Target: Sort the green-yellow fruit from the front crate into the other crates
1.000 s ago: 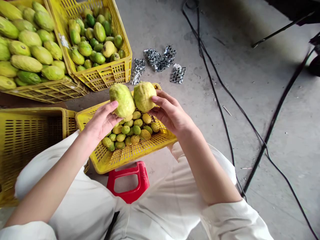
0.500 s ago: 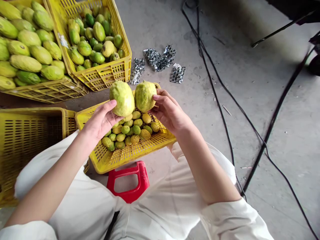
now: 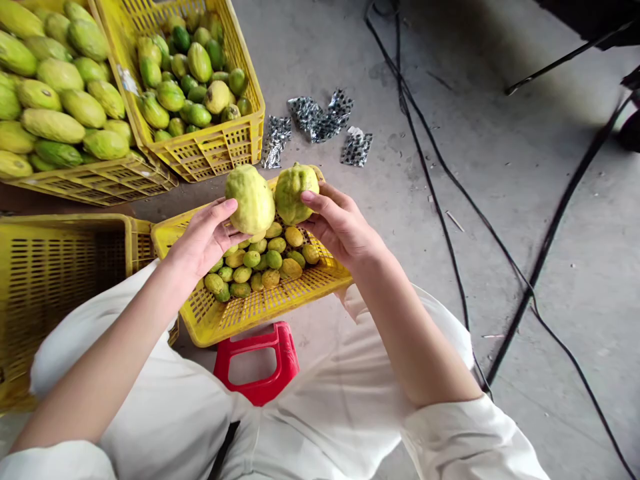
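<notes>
My left hand (image 3: pixel 206 238) is closed round the lower left side of a lumpy, papaya-like yellow-green fruit (image 3: pixel 253 200). A second, slightly smaller fruit (image 3: pixel 291 190) of the same kind sits in my right hand (image 3: pixel 343 227), with the thumb across its near side. Both fruits are held up side by side, close together. Beneath them stands a yellow plastic crate (image 3: pixel 225 328), tilted in view, with several much smaller green and yellow fruits (image 3: pixel 271 279) on its slotted bottom. My hands and the held fruits hide part of its far side.
Two yellow crates at the upper left hold large fruits (image 3: pixel 60 77) and medium green fruits (image 3: pixel 199 63). Another yellow crate (image 3: pixel 60 267) stands at left. Silvery crumpled wrappers (image 3: pixel 320 117), black cables (image 3: pixel 440 167) and a red plastic stool (image 3: pixel 270 387) are also around me.
Both held fruits have shifted slightly right, and the right one has turned a little in my fingers. My grips hold; the crates stay put.
</notes>
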Action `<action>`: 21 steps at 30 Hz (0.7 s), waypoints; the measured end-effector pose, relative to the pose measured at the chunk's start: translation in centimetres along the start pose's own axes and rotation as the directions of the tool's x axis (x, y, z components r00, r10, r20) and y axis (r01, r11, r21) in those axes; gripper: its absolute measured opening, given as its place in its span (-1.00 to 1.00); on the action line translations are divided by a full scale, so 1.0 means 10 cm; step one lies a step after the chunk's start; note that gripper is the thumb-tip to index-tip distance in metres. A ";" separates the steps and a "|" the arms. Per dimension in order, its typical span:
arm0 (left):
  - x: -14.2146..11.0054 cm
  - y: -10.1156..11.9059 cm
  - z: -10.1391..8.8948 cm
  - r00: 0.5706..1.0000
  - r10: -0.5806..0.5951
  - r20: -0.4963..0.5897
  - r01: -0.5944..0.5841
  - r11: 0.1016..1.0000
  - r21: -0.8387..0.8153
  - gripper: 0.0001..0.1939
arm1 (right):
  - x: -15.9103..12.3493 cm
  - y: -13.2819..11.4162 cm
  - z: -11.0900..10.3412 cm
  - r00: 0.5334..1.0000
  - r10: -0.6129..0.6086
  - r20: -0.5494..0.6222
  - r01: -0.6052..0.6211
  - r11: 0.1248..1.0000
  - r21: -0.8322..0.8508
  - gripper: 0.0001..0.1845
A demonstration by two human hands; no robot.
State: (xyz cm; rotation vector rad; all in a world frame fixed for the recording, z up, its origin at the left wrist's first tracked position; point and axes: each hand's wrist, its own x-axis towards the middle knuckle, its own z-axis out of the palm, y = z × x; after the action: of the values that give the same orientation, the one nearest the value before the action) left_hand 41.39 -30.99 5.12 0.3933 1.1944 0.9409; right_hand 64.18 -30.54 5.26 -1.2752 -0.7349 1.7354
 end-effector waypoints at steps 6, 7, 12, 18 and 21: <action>0.00 -0.01 0.01 1.000 0.009 0.002 -0.009 1.000 -0.016 -0.69 | 0.00 0.01 0.01 0.999 0.036 -0.009 -0.035 0.999 0.024 -0.35; -0.01 -0.01 0.01 1.000 0.004 0.009 -0.004 1.000 -0.015 -0.67 | 0.00 0.01 0.02 0.999 0.046 -0.009 -0.045 0.999 0.029 -0.35; -0.02 -0.01 0.04 0.999 -0.033 0.027 0.034 0.999 -0.010 -0.59 | -0.03 0.00 0.05 0.996 0.086 -0.017 -0.085 0.995 0.045 -0.39; 0.01 -0.01 0.00 0.998 0.026 0.054 -0.028 0.999 0.042 -0.54 | -0.01 -0.02 0.03 0.994 0.093 -0.060 -0.089 0.993 0.073 -0.34; 0.03 -0.01 -0.02 0.998 0.026 0.057 -0.031 0.996 0.084 -0.52 | 0.01 -0.03 -0.01 0.995 0.068 -0.075 -0.065 0.997 0.045 -0.24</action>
State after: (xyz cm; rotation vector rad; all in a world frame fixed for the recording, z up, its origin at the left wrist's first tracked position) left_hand 41.24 -30.87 4.75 0.5026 1.1829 0.9006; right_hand 64.39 -30.33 5.42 -1.3431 -0.6147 1.7354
